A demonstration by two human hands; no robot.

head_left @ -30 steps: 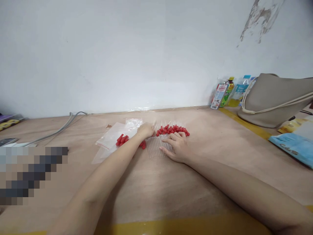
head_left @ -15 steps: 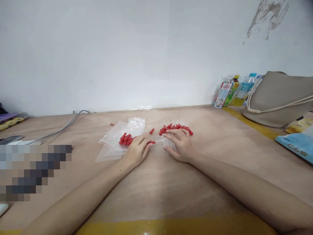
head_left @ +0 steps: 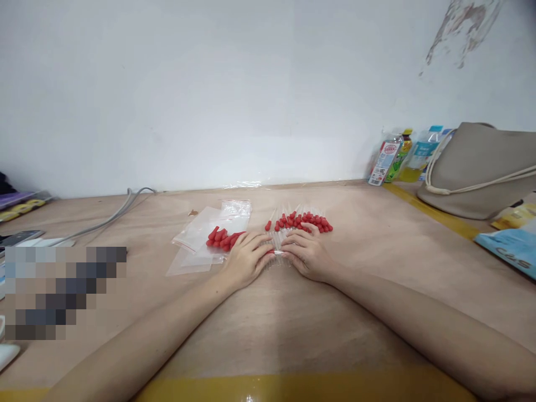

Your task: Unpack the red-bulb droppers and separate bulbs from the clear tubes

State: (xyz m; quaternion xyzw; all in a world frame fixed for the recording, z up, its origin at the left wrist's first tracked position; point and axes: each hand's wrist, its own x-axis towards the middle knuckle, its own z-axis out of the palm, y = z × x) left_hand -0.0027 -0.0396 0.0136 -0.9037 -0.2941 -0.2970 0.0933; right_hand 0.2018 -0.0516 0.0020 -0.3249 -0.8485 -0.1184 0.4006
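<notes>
A red cap (head_left: 271,252) is pinched by the nearly closed left hand (head_left: 248,258). A clear tube (head_left: 278,253), meeting that cap, is held by the bent right hand (head_left: 308,254). More clear tubes (head_left: 279,241) are spread between the hands. Loose red caps (head_left: 219,239) are piled beside the left hand; capped tubes (head_left: 321,223) are laid beyond the right hand.

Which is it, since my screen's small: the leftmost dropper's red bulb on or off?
On: the clear tube extends straight from the red bulb.
</notes>
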